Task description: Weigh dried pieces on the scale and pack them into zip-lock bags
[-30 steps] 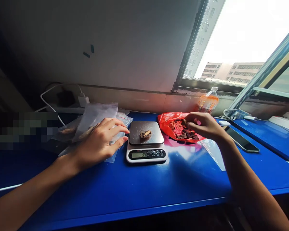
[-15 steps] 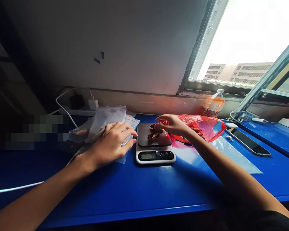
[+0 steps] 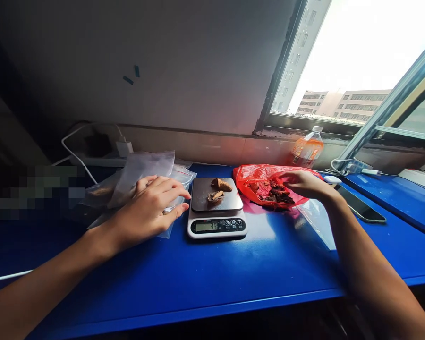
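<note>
A white kitchen scale (image 3: pixel 217 229) stands in the middle, its display showing the digits 3 and 9. Two brown dried pieces (image 3: pixel 222 185) lie on its metal plate, one curled like a cone; their exact kind I cannot tell. My left hand (image 3: pixel 157 203), fingers apart, hovers or rests over clear plastic zip bags (image 3: pixel 147 165) just left of the scale, holding nothing visible. Over the right side of an open red plastic bag (image 3: pixel 250 172) is my right hand (image 3: pixel 306 183), fingers stretched out. Dark reddish-brown dried pieces (image 3: pixel 276 193) fill the bag's mouth.
Behind the red bag stands an orange drink bottle (image 3: pixel 308 148) by the window. A phone (image 3: pixel 363 205), a white earphone case (image 3: pixel 332 180) and a clear sheet or bag (image 3: pixel 320 226) lie to the right. A white charger (image 3: pixel 124 148) with a cable is at back left on the blue table (image 3: pixel 212 278).
My right hand has moved right, from above the scale plate to over the red bag. The pieces on the scale now show fully. The whole view has shifted slightly.
</note>
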